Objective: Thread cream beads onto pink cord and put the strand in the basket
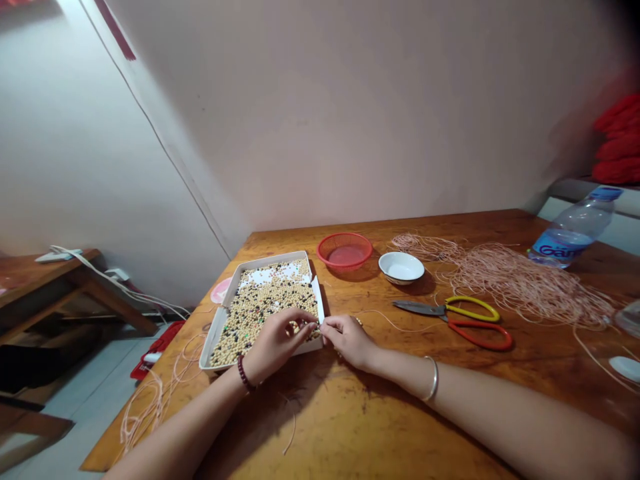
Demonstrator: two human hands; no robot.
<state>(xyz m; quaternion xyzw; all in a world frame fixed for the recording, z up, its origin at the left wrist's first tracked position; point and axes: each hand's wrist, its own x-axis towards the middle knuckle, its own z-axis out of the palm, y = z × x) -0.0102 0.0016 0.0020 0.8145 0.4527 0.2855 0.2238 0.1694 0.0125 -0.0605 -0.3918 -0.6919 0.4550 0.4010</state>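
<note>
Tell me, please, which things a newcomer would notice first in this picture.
Probably the white tray of pale and dark beads, left of centre on the table; the left hand and right hand are near its right edge. Next, the scissors with yellow and red handles, right of the hands, and the tangled pink cords beyond.

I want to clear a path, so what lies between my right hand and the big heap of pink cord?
In the head view, scissors and a loose cord strand lie between your right hand and the heap.
</note>
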